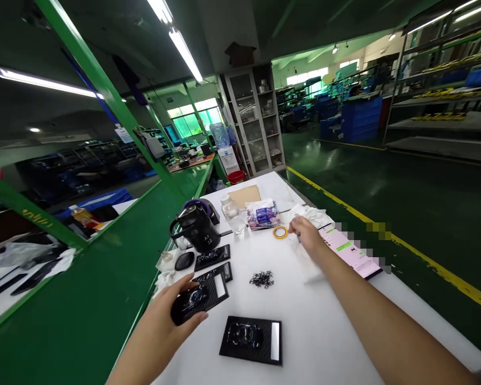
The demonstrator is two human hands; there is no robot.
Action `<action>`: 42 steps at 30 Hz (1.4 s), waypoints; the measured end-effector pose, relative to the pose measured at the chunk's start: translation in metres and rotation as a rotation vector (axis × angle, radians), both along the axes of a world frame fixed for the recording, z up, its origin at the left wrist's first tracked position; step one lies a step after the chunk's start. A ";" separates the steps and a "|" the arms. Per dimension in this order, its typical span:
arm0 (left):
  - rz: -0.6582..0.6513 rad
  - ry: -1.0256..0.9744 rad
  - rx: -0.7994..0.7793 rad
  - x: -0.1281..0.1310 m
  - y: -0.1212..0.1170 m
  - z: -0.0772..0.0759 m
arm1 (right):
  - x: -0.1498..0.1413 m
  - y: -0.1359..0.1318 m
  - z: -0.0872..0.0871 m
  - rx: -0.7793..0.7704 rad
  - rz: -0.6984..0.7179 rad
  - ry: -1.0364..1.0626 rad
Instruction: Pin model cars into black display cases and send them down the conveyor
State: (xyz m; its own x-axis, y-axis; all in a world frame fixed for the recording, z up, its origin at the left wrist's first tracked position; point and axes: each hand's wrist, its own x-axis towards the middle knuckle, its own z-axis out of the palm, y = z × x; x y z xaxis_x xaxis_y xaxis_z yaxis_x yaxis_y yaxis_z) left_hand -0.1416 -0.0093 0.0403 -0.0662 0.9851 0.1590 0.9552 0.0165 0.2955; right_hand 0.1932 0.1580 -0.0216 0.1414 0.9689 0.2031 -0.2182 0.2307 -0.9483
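Note:
My left hand (172, 315) grips a black, carbon-patterned display base (216, 300) with a dark model car (195, 295) on it, thumb on the near edge and fingers on the far side. Another base with a model car (245, 336) lies flat nearer to me, a silver plate at its right end. Two similar bases lie beyond my left hand, one of them (212, 258) farther back. My right hand (307, 235) is closed beside a yellow tape ring (280, 232); what its fingers pinch is too small to make out. A pile of small black pieces (262, 279) lies mid-table.
A black jug (195, 229), a mouse (184, 261), a clear bottle (232, 215) and a tissue pack (263, 215) stand or lie along the left and back. Cardboard (244, 196) lies behind. A phone with lit screen (350, 251) rests at the right edge.

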 end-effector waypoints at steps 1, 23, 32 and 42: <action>0.009 0.003 -0.037 -0.009 -0.006 -0.003 | 0.000 0.002 -0.008 -0.021 -0.006 -0.034; -0.149 -0.118 -0.331 0.010 0.001 0.007 | -0.049 -0.051 -0.015 0.030 0.379 -1.278; -0.536 -0.045 -0.447 0.063 0.000 0.007 | -0.048 -0.059 -0.014 0.074 0.389 -1.339; -0.550 0.001 -0.315 0.096 0.012 -0.021 | -0.040 -0.053 -0.014 0.101 0.392 -1.155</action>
State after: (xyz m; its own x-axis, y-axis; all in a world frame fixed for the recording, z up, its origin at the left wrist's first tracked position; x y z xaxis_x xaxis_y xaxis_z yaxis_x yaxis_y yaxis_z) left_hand -0.0452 0.0023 0.0193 0.4629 0.8746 -0.1442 0.8490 -0.3907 0.3556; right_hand 0.1530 0.1048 -0.0358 -0.4698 0.8779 0.0926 0.6683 0.4222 -0.6125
